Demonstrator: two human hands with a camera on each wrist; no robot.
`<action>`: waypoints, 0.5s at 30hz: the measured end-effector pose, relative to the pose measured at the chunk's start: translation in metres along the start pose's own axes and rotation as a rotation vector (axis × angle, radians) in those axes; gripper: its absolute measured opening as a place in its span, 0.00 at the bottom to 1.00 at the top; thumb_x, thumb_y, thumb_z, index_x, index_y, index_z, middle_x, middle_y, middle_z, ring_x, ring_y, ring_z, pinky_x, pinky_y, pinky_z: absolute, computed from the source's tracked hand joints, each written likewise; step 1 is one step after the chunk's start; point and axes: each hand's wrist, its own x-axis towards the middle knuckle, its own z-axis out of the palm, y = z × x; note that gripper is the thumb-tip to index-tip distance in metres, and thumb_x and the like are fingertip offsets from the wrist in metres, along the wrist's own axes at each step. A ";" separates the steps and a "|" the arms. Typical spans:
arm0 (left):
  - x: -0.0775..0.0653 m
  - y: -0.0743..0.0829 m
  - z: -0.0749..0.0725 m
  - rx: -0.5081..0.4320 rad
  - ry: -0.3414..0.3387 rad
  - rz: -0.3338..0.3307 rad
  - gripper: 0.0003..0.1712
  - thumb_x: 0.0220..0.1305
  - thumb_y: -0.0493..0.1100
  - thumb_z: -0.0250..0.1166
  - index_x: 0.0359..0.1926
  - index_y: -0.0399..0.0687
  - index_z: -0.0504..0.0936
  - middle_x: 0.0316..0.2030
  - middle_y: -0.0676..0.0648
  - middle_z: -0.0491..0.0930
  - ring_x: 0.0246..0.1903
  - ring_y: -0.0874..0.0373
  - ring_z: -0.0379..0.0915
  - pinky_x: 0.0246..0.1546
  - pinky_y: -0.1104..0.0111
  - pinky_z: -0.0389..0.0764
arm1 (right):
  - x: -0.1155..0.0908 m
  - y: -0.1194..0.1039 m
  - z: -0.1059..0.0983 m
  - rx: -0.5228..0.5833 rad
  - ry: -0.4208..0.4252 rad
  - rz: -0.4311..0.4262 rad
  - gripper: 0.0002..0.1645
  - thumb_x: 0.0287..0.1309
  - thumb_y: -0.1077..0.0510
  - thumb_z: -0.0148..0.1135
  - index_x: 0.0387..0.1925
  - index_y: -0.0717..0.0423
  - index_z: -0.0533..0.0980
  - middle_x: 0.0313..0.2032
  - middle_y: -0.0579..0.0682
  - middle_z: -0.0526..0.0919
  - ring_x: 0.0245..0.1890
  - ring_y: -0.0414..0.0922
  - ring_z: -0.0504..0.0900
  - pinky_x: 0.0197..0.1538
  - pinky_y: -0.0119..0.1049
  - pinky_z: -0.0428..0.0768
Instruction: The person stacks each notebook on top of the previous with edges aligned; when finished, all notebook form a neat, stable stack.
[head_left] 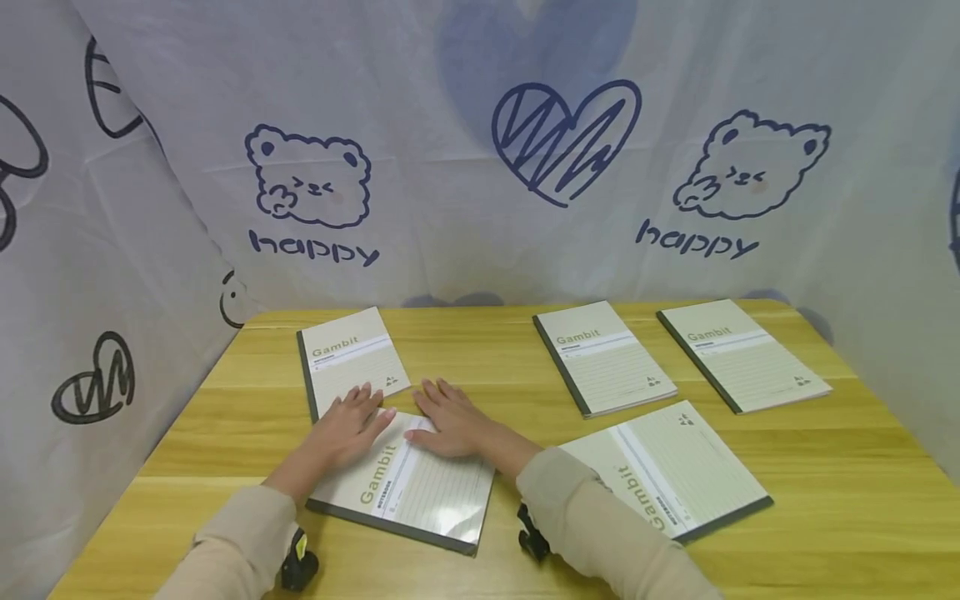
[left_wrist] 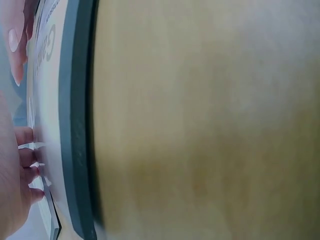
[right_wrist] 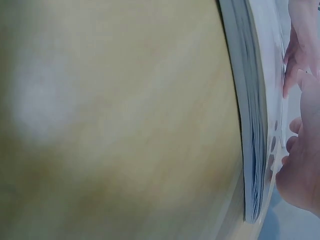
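A closed Gambit notebook point(head_left: 442, 500) lies slanted on the table in front of the person, its dark spine toward the near edge. Over its upper left part the left hand point(head_left: 348, 429) lies palm down, fingers straight, fingertips at the near edge of a second notebook point(head_left: 352, 350) behind. The right hand point(head_left: 453, 421) rests at the notebook's far edge, fingers extended forward and thumb over the cover. In the left wrist view the dark spine point(left_wrist: 77, 125) runs beside the left hand. The right wrist view shows the page edges point(right_wrist: 252, 125) below the right hand.
Two more Gambit notebooks, one point(head_left: 603, 358) and another point(head_left: 742, 354), lie at the back right. A further notebook point(head_left: 667, 475) lies slanted near the right forearm, partly covered by the sleeve point(head_left: 592, 508). A printed white curtain point(head_left: 450, 208) hangs behind the wooden table point(head_left: 847, 492).
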 end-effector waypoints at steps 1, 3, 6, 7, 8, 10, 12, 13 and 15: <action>0.000 0.000 0.000 -0.007 0.002 0.002 0.38 0.71 0.60 0.37 0.66 0.34 0.61 0.67 0.30 0.54 0.67 0.33 0.47 0.66 0.42 0.49 | 0.000 0.000 0.000 0.008 0.002 -0.002 0.41 0.65 0.37 0.40 0.71 0.55 0.50 0.72 0.56 0.46 0.72 0.55 0.43 0.72 0.47 0.46; 0.000 0.001 0.001 -0.018 0.004 0.002 0.38 0.71 0.61 0.37 0.66 0.34 0.60 0.67 0.31 0.53 0.67 0.33 0.46 0.66 0.43 0.48 | 0.001 0.001 0.000 0.022 0.001 -0.005 0.41 0.65 0.38 0.41 0.71 0.56 0.50 0.72 0.55 0.46 0.73 0.55 0.43 0.72 0.47 0.46; 0.000 0.001 0.002 -0.024 0.009 0.006 0.39 0.71 0.61 0.37 0.66 0.33 0.60 0.67 0.30 0.53 0.67 0.33 0.46 0.66 0.43 0.48 | 0.003 0.001 0.002 0.039 -0.005 -0.012 0.41 0.65 0.38 0.40 0.71 0.57 0.50 0.72 0.55 0.46 0.73 0.54 0.43 0.72 0.48 0.45; 0.000 0.001 0.002 -0.024 0.009 0.005 0.39 0.70 0.61 0.38 0.66 0.33 0.60 0.67 0.30 0.53 0.67 0.33 0.46 0.66 0.43 0.48 | 0.003 0.000 0.003 0.046 -0.011 -0.013 0.41 0.65 0.38 0.40 0.71 0.57 0.50 0.72 0.55 0.46 0.73 0.54 0.42 0.72 0.48 0.45; 0.000 0.001 0.003 -0.023 0.011 0.004 0.39 0.70 0.61 0.38 0.66 0.33 0.60 0.67 0.31 0.53 0.67 0.33 0.46 0.66 0.43 0.48 | 0.004 0.000 0.004 0.046 -0.015 -0.016 0.41 0.65 0.38 0.40 0.71 0.57 0.49 0.72 0.55 0.45 0.73 0.53 0.42 0.72 0.48 0.45; -0.001 0.000 0.004 -0.021 0.016 0.004 0.38 0.70 0.61 0.39 0.66 0.33 0.60 0.67 0.30 0.53 0.67 0.32 0.46 0.66 0.43 0.48 | 0.006 -0.001 0.006 0.049 -0.020 -0.019 0.42 0.65 0.37 0.40 0.71 0.57 0.49 0.72 0.54 0.45 0.73 0.53 0.42 0.72 0.48 0.44; -0.001 0.000 0.004 -0.020 0.018 0.002 0.38 0.70 0.60 0.39 0.66 0.33 0.60 0.67 0.30 0.53 0.67 0.32 0.46 0.66 0.42 0.48 | 0.007 -0.003 0.007 0.046 -0.020 -0.021 0.42 0.65 0.37 0.40 0.71 0.57 0.48 0.72 0.54 0.45 0.73 0.52 0.42 0.72 0.48 0.44; -0.001 0.000 0.004 -0.019 0.020 0.001 0.38 0.70 0.61 0.39 0.66 0.33 0.60 0.67 0.30 0.53 0.67 0.33 0.46 0.66 0.42 0.48 | 0.008 -0.003 0.007 0.041 -0.017 -0.022 0.43 0.65 0.37 0.40 0.71 0.57 0.49 0.72 0.54 0.45 0.73 0.52 0.43 0.72 0.48 0.45; -0.001 0.000 0.004 -0.021 0.023 0.003 0.38 0.70 0.61 0.40 0.66 0.33 0.60 0.67 0.31 0.53 0.67 0.33 0.46 0.66 0.42 0.49 | 0.008 -0.004 0.008 0.034 -0.014 -0.022 0.43 0.65 0.36 0.40 0.71 0.57 0.49 0.72 0.54 0.46 0.73 0.52 0.43 0.72 0.47 0.45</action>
